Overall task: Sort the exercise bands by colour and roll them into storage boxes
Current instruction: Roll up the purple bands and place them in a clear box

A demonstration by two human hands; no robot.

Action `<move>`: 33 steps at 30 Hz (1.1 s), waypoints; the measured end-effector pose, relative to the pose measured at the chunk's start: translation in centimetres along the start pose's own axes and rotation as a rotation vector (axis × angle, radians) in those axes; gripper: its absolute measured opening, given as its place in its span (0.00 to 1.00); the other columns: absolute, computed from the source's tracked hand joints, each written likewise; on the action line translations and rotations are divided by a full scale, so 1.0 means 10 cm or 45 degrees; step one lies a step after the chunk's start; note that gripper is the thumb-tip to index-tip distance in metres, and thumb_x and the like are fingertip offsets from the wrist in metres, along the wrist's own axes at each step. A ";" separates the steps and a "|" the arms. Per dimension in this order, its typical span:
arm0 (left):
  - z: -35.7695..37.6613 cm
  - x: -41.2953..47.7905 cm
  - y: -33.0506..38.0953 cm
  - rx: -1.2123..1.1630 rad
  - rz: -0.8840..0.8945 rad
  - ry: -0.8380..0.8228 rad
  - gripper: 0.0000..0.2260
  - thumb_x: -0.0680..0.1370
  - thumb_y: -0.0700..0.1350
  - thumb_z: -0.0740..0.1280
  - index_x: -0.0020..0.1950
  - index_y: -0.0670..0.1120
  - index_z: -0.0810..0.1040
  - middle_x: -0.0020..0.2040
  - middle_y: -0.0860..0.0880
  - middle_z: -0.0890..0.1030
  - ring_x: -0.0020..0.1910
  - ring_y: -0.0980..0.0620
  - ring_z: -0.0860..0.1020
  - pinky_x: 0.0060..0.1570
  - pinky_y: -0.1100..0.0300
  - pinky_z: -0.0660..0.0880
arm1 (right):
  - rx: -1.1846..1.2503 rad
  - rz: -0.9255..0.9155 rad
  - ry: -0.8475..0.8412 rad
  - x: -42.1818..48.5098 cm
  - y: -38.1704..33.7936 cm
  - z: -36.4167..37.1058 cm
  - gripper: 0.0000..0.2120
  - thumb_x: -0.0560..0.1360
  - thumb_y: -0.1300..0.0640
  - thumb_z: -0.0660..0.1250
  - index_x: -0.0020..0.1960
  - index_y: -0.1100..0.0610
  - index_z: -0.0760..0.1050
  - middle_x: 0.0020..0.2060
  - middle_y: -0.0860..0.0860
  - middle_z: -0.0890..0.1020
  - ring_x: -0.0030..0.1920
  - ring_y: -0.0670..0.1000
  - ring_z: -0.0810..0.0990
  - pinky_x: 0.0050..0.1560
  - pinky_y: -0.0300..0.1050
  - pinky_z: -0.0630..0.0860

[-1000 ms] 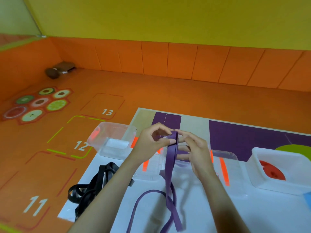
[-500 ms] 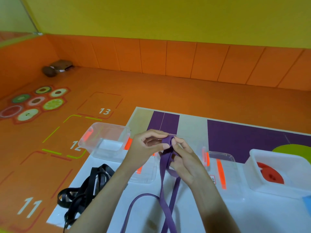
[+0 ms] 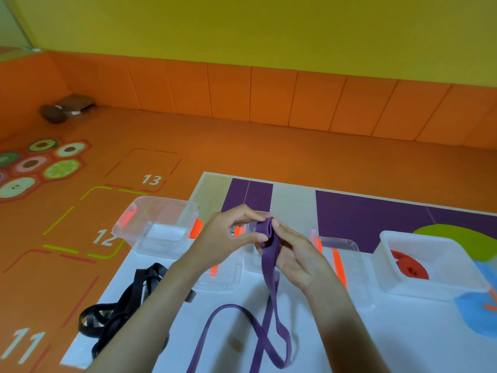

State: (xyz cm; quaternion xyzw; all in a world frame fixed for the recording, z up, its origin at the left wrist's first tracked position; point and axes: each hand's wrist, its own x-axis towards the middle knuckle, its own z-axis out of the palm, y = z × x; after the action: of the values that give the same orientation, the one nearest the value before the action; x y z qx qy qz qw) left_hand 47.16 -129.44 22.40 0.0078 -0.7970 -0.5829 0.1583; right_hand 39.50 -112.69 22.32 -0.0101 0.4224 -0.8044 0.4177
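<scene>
You hold the purple band (image 3: 270, 265) up over the white table top (image 3: 376, 340), with both hands meeting near the middle of the view. Your left hand (image 3: 223, 238) pinches the small rolled end of the band between thumb and fingertips. Your right hand (image 3: 298, 259) grips the same roll from the 3 o'clock side, thumb on top and fingers curled behind, and the strap runs down across its palm. From the roll the band drops toward 6 o'clock, meets the table and lies there in a loose loop that crosses itself, with part of it running off the bottom edge.

At 8 o'clock from your hands a tangle of black bands (image 3: 115, 313) lies at the table's left edge, partly behind your left forearm. At 10 o'clock a clear box (image 3: 161, 211) with orange clips stands at the table's corner. A second clear box (image 3: 228, 278) sits just below your hands and is mostly hidden by them. At 3 o'clock there is a third clear box (image 3: 349, 251) with orange clips, and just beyond it a white box (image 3: 443, 286) holds a rolled red band (image 3: 408, 267). A blue shape (image 3: 476, 313) shows at 4 o'clock by the right edge, and you cannot tell what it is. The orange floor (image 3: 269, 146) at 9 o'clock carries the painted numbers 11, 12 and 13
</scene>
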 end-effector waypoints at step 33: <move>0.38 0.06 0.05 0.079 0.257 0.256 0.12 0.74 0.37 0.80 0.54 0.46 0.82 0.51 0.54 0.83 0.54 0.46 0.83 0.56 0.46 0.81 | -0.691 -0.376 0.037 -0.29 -0.18 -0.16 0.15 0.79 0.47 0.68 0.62 0.52 0.79 0.43 0.53 0.86 0.42 0.55 0.83 0.57 0.68 0.78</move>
State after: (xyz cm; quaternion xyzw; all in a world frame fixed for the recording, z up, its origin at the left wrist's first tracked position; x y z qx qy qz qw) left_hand 45.69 -125.86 21.99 -0.0091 -0.7914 -0.5355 0.2947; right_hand 39.63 -109.11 23.51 -0.1711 0.6215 -0.7144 0.2722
